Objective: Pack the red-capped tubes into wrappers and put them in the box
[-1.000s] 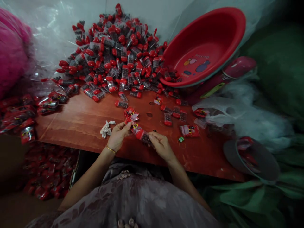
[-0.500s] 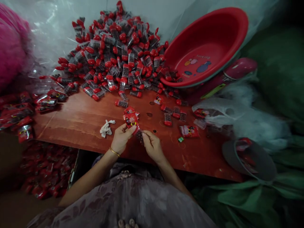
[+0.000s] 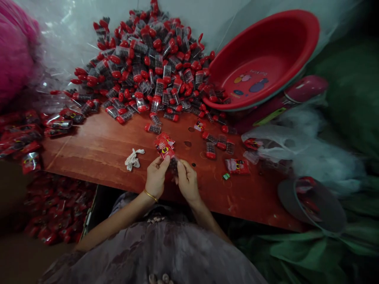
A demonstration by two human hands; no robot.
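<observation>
Reddish table point(image 3: 97, 154), left hand point(image 3: 155, 179) and right hand point(image 3: 188, 181) pinching a packet point(image 3: 173, 164), its outline partly hidden

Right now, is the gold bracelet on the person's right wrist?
No, the gold bracelet circles the wrist of the left hand, while no bracelet shows on the wrist of the right hand.
</observation>
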